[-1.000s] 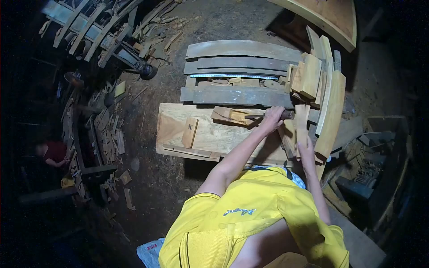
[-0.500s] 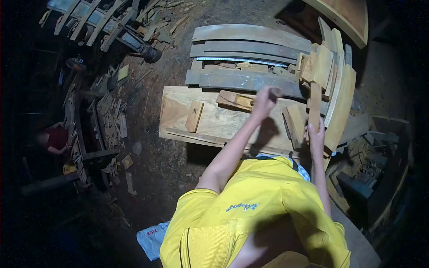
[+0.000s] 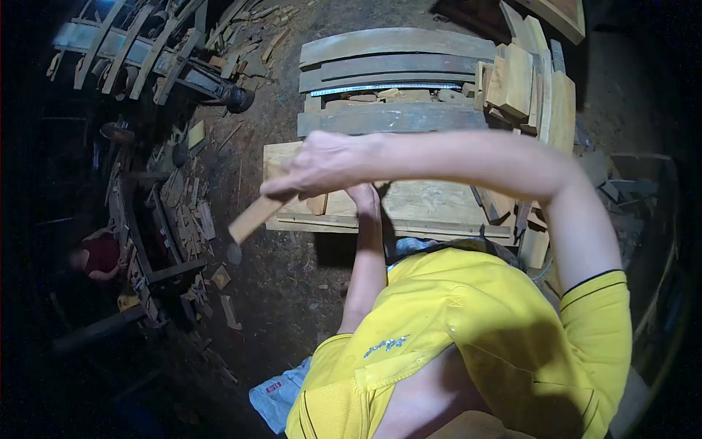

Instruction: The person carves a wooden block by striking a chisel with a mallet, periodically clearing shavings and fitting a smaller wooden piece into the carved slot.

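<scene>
My right hand (image 3: 325,164) reaches across from the right to the bench's left end, its fingers wrapped around a wooden strip (image 3: 252,219). The strip's lower end sticks out past the bench's left edge. My left hand (image 3: 363,196) is below the right forearm, which covers its fingers, so I cannot see what they touch. Just left of it, a small wooden block (image 3: 316,205) shows partly below the right hand. Both hands are over the pale wooden bench top (image 3: 431,201).
Curved grey boards (image 3: 398,47) lie beyond the bench, with a measuring strip (image 3: 387,89) among them. Wooden blocks (image 3: 510,80) are stacked at the right. Offcuts litter the dark floor at left, where another person in a red shirt (image 3: 101,252) is.
My right hand has swung from the right-hand stack to the bench's left end with the wooden strip. My left hand has moved left and nearer to me. The view has shifted slightly.
</scene>
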Demonstrator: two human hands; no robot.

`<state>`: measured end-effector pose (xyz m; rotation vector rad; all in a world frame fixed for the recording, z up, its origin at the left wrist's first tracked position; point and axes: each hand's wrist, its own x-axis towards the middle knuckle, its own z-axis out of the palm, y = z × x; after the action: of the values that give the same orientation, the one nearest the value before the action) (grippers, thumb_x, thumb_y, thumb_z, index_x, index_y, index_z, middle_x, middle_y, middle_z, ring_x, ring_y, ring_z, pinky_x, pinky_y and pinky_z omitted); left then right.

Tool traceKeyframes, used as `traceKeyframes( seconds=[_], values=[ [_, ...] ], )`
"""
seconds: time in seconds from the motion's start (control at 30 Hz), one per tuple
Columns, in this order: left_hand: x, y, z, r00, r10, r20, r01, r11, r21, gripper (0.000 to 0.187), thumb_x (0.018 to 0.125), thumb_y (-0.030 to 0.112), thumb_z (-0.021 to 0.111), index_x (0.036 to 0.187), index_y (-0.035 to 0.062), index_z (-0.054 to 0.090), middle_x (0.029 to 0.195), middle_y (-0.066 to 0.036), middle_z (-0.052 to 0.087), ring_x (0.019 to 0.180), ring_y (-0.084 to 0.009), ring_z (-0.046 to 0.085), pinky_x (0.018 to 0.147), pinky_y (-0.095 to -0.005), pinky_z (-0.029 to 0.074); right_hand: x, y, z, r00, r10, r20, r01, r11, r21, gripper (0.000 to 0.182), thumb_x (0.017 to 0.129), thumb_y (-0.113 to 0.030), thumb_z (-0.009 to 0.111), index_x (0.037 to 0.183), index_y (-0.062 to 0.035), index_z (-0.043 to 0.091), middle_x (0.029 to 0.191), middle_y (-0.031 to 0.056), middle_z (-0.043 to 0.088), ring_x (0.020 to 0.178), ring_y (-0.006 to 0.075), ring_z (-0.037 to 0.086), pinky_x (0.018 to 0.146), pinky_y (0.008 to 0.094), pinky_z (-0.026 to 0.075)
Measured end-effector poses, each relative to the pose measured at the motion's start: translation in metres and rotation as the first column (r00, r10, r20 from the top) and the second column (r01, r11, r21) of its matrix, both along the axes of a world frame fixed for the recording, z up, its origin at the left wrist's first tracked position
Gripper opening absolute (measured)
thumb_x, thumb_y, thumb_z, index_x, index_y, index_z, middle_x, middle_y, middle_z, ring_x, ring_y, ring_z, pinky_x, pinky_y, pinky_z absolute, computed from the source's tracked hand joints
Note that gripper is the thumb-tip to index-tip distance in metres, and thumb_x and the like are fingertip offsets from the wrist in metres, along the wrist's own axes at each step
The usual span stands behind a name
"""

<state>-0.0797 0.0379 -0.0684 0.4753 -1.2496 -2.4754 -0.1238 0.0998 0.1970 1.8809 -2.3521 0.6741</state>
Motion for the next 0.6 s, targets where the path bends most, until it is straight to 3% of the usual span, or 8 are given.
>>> traceKeyframes(
  seconds=[0.1, 0.13, 0.17, 0.23, 0.43, 0.5, 0.57, 0.6],
  values=[
    [0.001, -0.007, -0.014, 0.997, -0.032, 0.069, 0.028, 0.998, 0.064, 0.031, 0.082, 0.005, 0.063, 0.112, 0.0020, 0.053, 0.105, -0.004, 0.057, 0.093, -0.0130, 0.055, 0.083, -0.0277, 0.046, -0.032, -0.032, -0.028, 0.914, 0.285, -0.287, -0.216, 0.944, 0.250, 0.016, 0.078, -0.024, 0.058, 0.093, -0.0186, 0.061, 0.083, 0.0039, 0.064, 0.072, 0.0226, 0.063, 0.051, 0.0357, 0.049],
    [0.004, 0.007, 0.018, 0.998, 0.052, -0.029, -0.050, 0.997, 0.061, 0.025, 0.082, 0.004, 0.062, 0.105, -0.0020, 0.056, 0.101, -0.004, 0.059, 0.089, -0.0141, 0.057, 0.082, -0.0280, 0.047, -0.045, -0.066, -0.063, 0.862, 0.335, -0.381, -0.032, 0.786, 0.618, 0.011, 0.073, -0.021, 0.060, 0.082, -0.0175, 0.066, 0.070, 0.0035, 0.061, 0.064, 0.0219, 0.060, 0.048, 0.0386, 0.045],
    [0.000, 0.009, 0.010, 0.985, 0.107, -0.138, -0.099, 0.993, 0.063, 0.023, 0.082, 0.004, 0.063, 0.103, -0.0025, 0.056, 0.099, -0.004, 0.059, 0.089, -0.0140, 0.057, 0.081, -0.0275, 0.046, -0.043, -0.067, -0.052, 0.864, 0.334, -0.377, -0.034, 0.786, 0.617, 0.011, 0.073, -0.021, 0.060, 0.082, -0.0175, 0.066, 0.070, 0.0035, 0.061, 0.064, 0.0219, 0.060, 0.048, 0.0386, 0.045],
    [-0.003, 0.004, -0.002, 0.999, 0.038, 0.018, -0.038, 0.999, -0.001, 0.026, 0.082, 0.002, 0.062, 0.107, 0.0014, 0.055, 0.101, -0.003, 0.058, 0.092, -0.0134, 0.055, 0.082, -0.0271, 0.045, -0.043, -0.063, -0.038, 0.809, 0.345, -0.476, -0.040, 0.840, 0.541, 0.014, 0.074, -0.022, 0.058, 0.063, -0.0163, 0.064, 0.068, 0.0043, 0.062, 0.064, 0.0228, 0.060, 0.048, 0.0375, 0.045],
    [0.001, 0.001, -0.001, 0.998, 0.018, -0.060, -0.025, 0.991, -0.131, 0.021, 0.084, 0.006, 0.058, 0.106, 0.0065, 0.055, 0.099, -0.002, 0.057, 0.090, -0.0112, 0.055, 0.079, -0.0259, 0.045, -0.045, -0.033, -0.041, 0.914, 0.298, -0.276, -0.287, 0.955, 0.080, 0.014, 0.073, -0.021, 0.060, 0.086, -0.0205, 0.062, 0.073, 0.0021, 0.061, 0.065, 0.0247, 0.061, 0.049, 0.0384, 0.047],
    [-0.001, 0.004, 0.014, 0.990, -0.043, -0.131, 0.031, 0.995, -0.090, 0.019, 0.085, 0.008, 0.058, 0.104, 0.0065, 0.055, 0.099, -0.002, 0.058, 0.088, -0.0086, 0.054, 0.077, -0.0246, 0.045, -0.056, -0.032, -0.046, 0.844, 0.440, -0.307, -0.131, 0.724, 0.677, 0.019, 0.074, -0.020, 0.059, 0.093, -0.0203, 0.059, 0.073, 0.0022, 0.061, 0.063, 0.0247, 0.061, 0.047, 0.0358, 0.046],
    [0.003, 0.016, 0.037, 0.988, 0.043, 0.150, -0.011, 0.977, -0.213, 0.015, 0.084, 0.008, 0.058, 0.090, -0.0045, 0.059, 0.088, -0.005, 0.060, 0.079, -0.0135, 0.054, 0.076, -0.0271, 0.043, -0.042, -0.023, -0.022, 0.859, 0.374, -0.349, 0.024, 0.653, 0.757, 0.022, 0.078, -0.019, 0.058, 0.100, -0.0220, 0.057, 0.074, 0.0026, 0.062, 0.065, 0.0248, 0.061, 0.049, 0.0344, 0.047],
    [0.002, 0.012, 0.022, 0.973, 0.077, 0.217, -0.019, 0.966, -0.259, 0.015, 0.084, 0.010, 0.059, 0.078, -0.0029, 0.062, 0.076, -0.003, 0.061, 0.070, -0.0133, 0.053, 0.073, -0.0271, 0.043, -0.039, -0.010, -0.012, 0.928, 0.209, -0.309, 0.040, 0.768, 0.639, 0.024, 0.078, -0.019, 0.058, 0.102, -0.0223, 0.057, 0.075, 0.0029, 0.062, 0.066, 0.0240, 0.062, 0.050, 0.0361, 0.048]
  ],
)
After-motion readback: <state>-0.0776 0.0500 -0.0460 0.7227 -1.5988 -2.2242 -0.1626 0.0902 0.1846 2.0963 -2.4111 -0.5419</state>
